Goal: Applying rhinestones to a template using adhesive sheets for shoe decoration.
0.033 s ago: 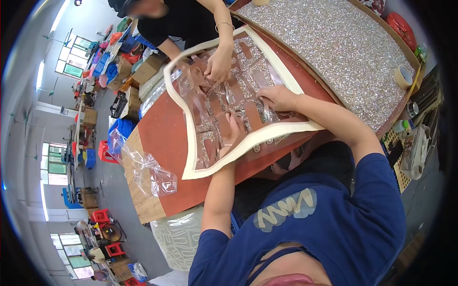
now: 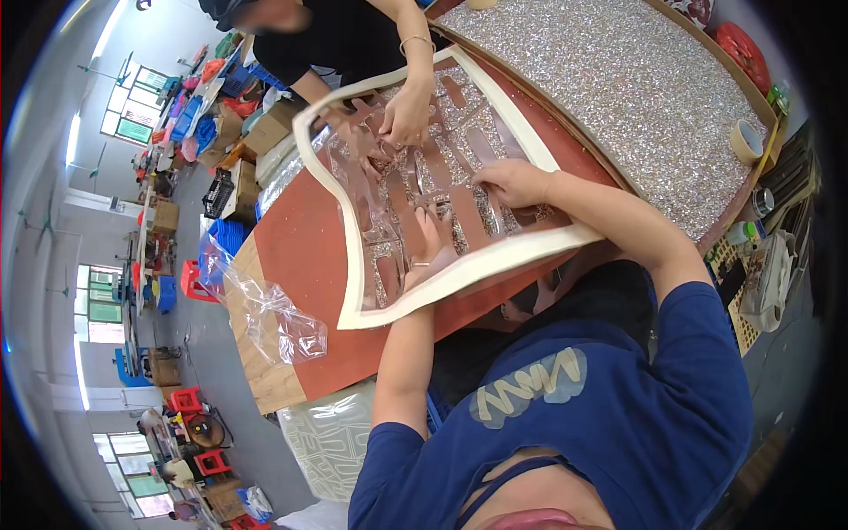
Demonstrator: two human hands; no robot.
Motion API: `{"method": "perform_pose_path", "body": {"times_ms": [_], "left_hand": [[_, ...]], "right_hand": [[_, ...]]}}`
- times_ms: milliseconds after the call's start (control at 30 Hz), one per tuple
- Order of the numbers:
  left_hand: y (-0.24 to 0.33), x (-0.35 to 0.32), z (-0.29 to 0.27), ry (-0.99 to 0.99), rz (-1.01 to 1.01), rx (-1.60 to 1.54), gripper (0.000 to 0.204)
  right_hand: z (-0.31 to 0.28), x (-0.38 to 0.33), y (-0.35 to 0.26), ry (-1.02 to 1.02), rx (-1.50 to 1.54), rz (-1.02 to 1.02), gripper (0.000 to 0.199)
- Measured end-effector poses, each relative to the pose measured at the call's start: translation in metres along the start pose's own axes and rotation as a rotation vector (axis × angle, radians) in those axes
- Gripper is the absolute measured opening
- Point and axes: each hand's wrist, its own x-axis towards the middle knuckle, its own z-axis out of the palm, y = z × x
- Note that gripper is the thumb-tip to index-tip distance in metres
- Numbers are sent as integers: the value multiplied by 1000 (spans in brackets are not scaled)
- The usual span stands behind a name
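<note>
A see-through sheet with a cream border (image 2: 353,265) lies over the red-brown board (image 2: 305,230). Brown strips (image 2: 468,212) and glittery bits show across its middle. My left hand (image 2: 428,238) reaches under the near border and shows through the film, its fingers stretched out. My right hand (image 2: 512,183) is over the right part of the sheet, thumb and fingertips pinched on a brown strip. Across from me, a co-worker's hand (image 2: 406,115) pinches at the far part of the sheet; their other hand (image 2: 349,132) is blurred near the far left border.
A large tray (image 2: 609,97) of sparkling bits stands at the upper right, with a tape roll (image 2: 747,141) at its edge. Crumpled clear plastic (image 2: 287,327) lies on the board's left side. A red stool (image 2: 199,281) and blue crates (image 2: 225,238) stand beyond.
The sheet's far left border has shifted slightly outward to the left. Its near border has shifted and flattened a little. My hands have barely moved.
</note>
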Motion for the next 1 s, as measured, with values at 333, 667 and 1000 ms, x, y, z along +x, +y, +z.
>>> {"method": "perform_pose_path", "body": {"times_ms": [333,667,1000], "left_hand": [[18,11,9,43,1,239,51],[13,5,12,40,5,47,51],[10,14,13,-19,1,28,51]], "right_hand": [[46,68,7,-227,-359,-14,18],[59,89,-6,-412,-516,94,14],[59,98,-30,-643,-628,16,15]]}}
